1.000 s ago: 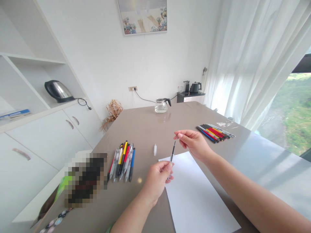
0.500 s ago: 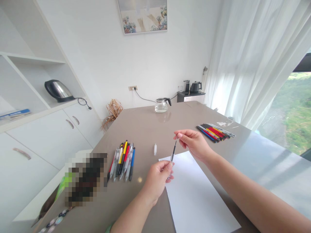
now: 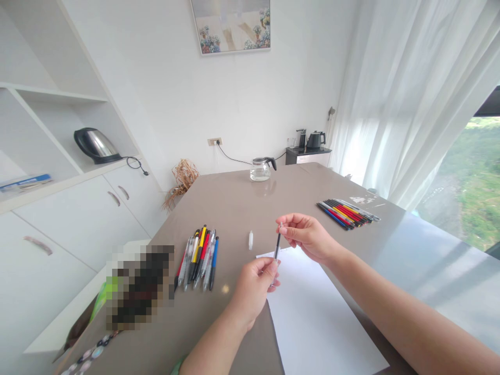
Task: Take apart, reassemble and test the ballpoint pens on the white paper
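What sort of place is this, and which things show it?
Perhaps a small meeting or dining room: a glass pot stands on the large table, a kettle sits in the white cabinet, and a framed picture hangs on the wall.

Bright, diffuse daylight enters at three o'clock through the window (image 3: 474, 182) and at two through the sheer curtain (image 3: 394, 94). Glare crossed by soft shadow bands whitens the tabletop (image 3: 414, 255) toward four. Wide-angle distortion tilts the cabinets (image 3: 78, 221) at nine.

On the table (image 3: 234, 203), pen pile (image 3: 198, 260) left of paper (image 3: 320, 312), pen row (image 3: 347, 214) to its right, jug (image 3: 259, 173) behind.
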A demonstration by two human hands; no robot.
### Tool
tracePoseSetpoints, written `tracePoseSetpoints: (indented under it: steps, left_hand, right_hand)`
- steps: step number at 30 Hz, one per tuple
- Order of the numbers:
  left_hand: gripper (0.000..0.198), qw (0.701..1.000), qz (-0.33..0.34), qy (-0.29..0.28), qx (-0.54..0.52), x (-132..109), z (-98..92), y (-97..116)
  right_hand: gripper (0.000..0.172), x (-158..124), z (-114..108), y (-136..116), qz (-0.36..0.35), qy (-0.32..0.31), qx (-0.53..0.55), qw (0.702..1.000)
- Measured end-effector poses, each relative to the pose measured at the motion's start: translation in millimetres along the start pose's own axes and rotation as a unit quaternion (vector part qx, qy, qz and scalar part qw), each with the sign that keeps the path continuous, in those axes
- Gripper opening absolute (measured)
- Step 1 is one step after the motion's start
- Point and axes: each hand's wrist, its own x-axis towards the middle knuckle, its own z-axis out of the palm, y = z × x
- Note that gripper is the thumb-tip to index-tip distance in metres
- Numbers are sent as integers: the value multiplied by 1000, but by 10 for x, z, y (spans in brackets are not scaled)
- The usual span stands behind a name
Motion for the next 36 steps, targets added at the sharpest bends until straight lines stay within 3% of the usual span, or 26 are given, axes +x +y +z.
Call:
tracePoseSetpoints:
  steps: [4, 7, 11, 16, 20, 23, 27, 34, 36]
  left_hand:
    - [40, 999, 15, 9, -27, -1, -9, 1]
    - [40, 998, 31, 33, -40, 0, -14, 1]
    - [39, 996, 40, 57, -60, 2, -21, 3]
    - [37, 994, 50, 61, -79, 3, -32, 17]
    - [38, 993, 52, 63, -82, -9, -35, 30]
    - [39, 994, 47, 58, -80, -19, -31, 33]
    - [39, 994, 46, 55, -85, -18, -23, 24]
    - [42, 996, 36, 52, -66, -2, -15, -13]
    - [41, 997, 37, 46, -47, 3, -12, -25]
  right_hand:
    - [41, -16, -50, -49, 44, -71, -5, 997]
    - [49, 81, -106, -13, 112, -138, -111, 978]
    - [24, 429, -57, 207, 133, -42, -401, 905]
    - [35, 853, 216, 514, 136, -4, -499, 856]
    - [36, 954, 392, 677, 142, 1, -526, 839]
    - [28, 944, 401, 750, 131, 15, -516, 847]
    - [22, 859, 242, 706, 98, 56, -458, 882]
    - [31, 381, -211, 229, -13, 140, -294, 945]
    - [29, 197, -266, 79, -72, 147, -173, 971]
